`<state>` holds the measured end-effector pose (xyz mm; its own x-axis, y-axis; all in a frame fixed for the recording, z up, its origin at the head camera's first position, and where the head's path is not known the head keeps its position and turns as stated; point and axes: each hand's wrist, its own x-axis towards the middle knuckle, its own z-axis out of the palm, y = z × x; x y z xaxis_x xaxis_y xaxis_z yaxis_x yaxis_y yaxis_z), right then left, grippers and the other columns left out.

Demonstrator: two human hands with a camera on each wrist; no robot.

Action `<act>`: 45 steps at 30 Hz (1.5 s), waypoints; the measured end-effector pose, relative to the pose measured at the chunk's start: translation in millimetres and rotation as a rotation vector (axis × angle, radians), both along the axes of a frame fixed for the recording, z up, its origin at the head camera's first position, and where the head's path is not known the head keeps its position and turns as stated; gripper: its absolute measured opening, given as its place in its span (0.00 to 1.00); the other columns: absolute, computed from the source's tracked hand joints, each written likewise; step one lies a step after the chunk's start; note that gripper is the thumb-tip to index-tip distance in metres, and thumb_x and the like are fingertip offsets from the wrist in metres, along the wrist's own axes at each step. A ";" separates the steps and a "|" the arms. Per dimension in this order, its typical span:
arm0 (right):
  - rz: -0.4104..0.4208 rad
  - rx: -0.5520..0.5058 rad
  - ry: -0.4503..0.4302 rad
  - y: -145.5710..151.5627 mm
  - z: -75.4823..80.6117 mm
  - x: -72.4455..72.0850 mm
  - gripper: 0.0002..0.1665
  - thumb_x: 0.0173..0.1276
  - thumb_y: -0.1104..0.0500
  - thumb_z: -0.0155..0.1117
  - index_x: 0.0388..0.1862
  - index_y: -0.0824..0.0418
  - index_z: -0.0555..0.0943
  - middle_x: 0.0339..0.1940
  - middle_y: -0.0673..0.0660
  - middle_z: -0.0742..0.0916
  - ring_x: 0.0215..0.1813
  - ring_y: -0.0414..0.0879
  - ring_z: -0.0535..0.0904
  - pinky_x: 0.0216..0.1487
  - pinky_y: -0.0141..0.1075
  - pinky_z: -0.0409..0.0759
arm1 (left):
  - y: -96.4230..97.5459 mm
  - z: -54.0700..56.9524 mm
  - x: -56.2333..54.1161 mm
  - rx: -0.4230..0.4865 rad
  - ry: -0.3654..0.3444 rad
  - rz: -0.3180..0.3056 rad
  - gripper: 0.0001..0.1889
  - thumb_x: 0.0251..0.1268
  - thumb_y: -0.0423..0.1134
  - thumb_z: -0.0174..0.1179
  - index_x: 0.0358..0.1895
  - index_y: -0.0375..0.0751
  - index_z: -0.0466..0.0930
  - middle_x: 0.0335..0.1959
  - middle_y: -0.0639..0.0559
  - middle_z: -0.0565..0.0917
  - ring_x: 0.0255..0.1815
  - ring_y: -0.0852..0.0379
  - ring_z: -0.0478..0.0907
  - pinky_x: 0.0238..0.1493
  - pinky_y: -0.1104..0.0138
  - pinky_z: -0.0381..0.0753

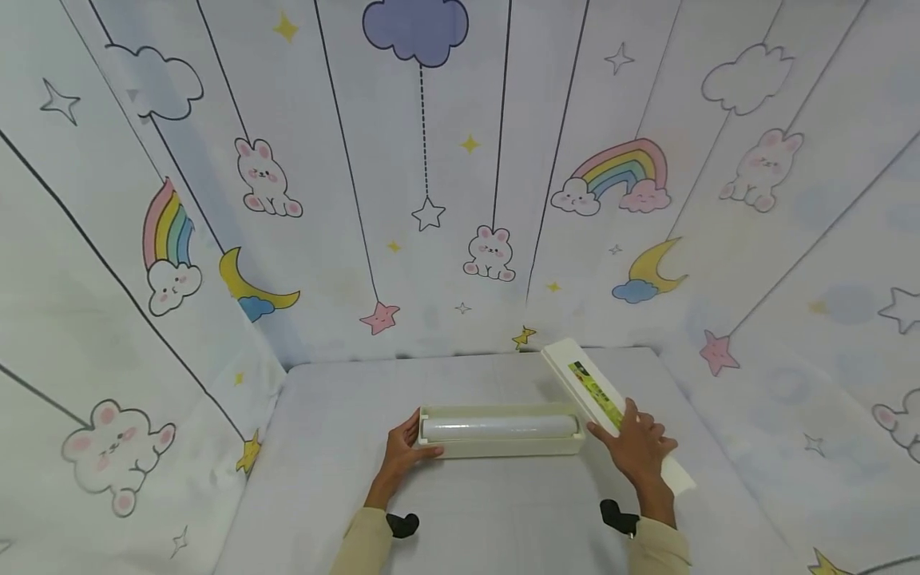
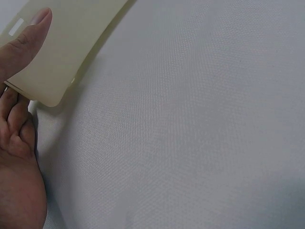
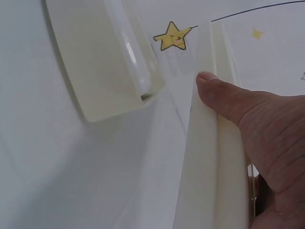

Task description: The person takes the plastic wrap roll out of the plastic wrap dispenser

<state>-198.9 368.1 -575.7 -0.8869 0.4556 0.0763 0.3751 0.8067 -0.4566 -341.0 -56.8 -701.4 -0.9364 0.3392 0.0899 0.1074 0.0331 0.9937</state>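
A cream plastic-wrap dispenser base (image 1: 510, 449) lies lengthwise on the white-covered table, with a shiny roll of clear film (image 1: 499, 426) inside it. My left hand (image 1: 401, 457) grips its left end, the thumb along the front wall and the fingers round the end. In the left wrist view, that thumb lies over the base wall (image 2: 66, 52) near a small slot. Off the base's right end, my right hand (image 1: 638, 449) holds the long cream lid (image 1: 566, 361), which has a green and yellow label (image 1: 595, 391). Slanted, the lid is apart from the base; its edge (image 3: 202, 157) shows beneath my thumb.
White cloth covers the table (image 1: 489, 511). Behind it and at both sides stand fabric walls (image 1: 431, 279) printed with bunnies, stars, rainbows and clouds. A black strap piece (image 1: 402, 525) sits at the left wrist, another (image 1: 618, 517) at the right.
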 end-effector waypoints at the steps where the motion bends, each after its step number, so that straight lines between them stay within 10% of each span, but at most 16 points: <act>1: -0.002 -0.001 0.003 0.1 -0.6 0.0 0.64 0.70 0.36 0.74 0.85 0.75 0.54 0.63 0.87 0.73 0.59 0.83 0.69 0.56 0.79 0.60 | -0.7 -0.2 0.1 -0.001 -0.004 0.002 0.56 0.54 0.32 0.85 0.85 0.30 0.60 0.85 0.33 0.66 0.87 0.33 0.63 0.86 0.66 0.67; 11: -0.042 0.003 0.013 0.2 3.7 7.6 0.63 0.71 0.37 0.74 0.85 0.76 0.55 0.57 0.87 0.75 0.55 0.80 0.70 0.56 0.79 0.63 | -1.5 3.9 4.2 0.005 -0.029 0.000 0.55 0.55 0.30 0.84 0.85 0.30 0.60 0.85 0.34 0.67 0.87 0.34 0.64 0.88 0.49 0.61; 23: -0.058 -0.025 -0.006 4.2 2.2 9.6 0.64 0.71 0.37 0.72 0.85 0.77 0.53 0.56 0.86 0.74 0.55 0.80 0.68 0.55 0.78 0.61 | -0.2 6.3 4.1 -0.028 0.020 0.018 0.54 0.57 0.32 0.84 0.85 0.29 0.60 0.84 0.31 0.67 0.85 0.32 0.66 0.86 0.61 0.69; 31: -0.067 -0.008 -0.015 8.4 2.0 11.8 0.64 0.72 0.36 0.72 0.84 0.77 0.53 0.58 0.87 0.74 0.56 0.81 0.69 0.56 0.80 0.62 | -1.0 8.3 5.0 0.009 -0.027 0.009 0.55 0.56 0.32 0.84 0.86 0.31 0.60 0.85 0.34 0.67 0.87 0.33 0.63 0.89 0.47 0.60; 45: -0.100 -0.002 -0.016 11.0 4.0 17.6 0.64 0.71 0.37 0.73 0.85 0.76 0.53 0.59 0.88 0.73 0.57 0.82 0.68 0.57 0.80 0.61 | -0.4 9.4 5.5 -0.004 0.009 0.009 0.55 0.56 0.31 0.84 0.85 0.28 0.59 0.84 0.31 0.66 0.86 0.31 0.63 0.87 0.52 0.62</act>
<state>-181.3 379.1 -571.6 -0.8379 0.5423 0.0611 0.4614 0.7637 -0.4515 -335.6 -57.2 -692.0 -0.9387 0.3308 0.0974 0.1163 0.0379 0.9925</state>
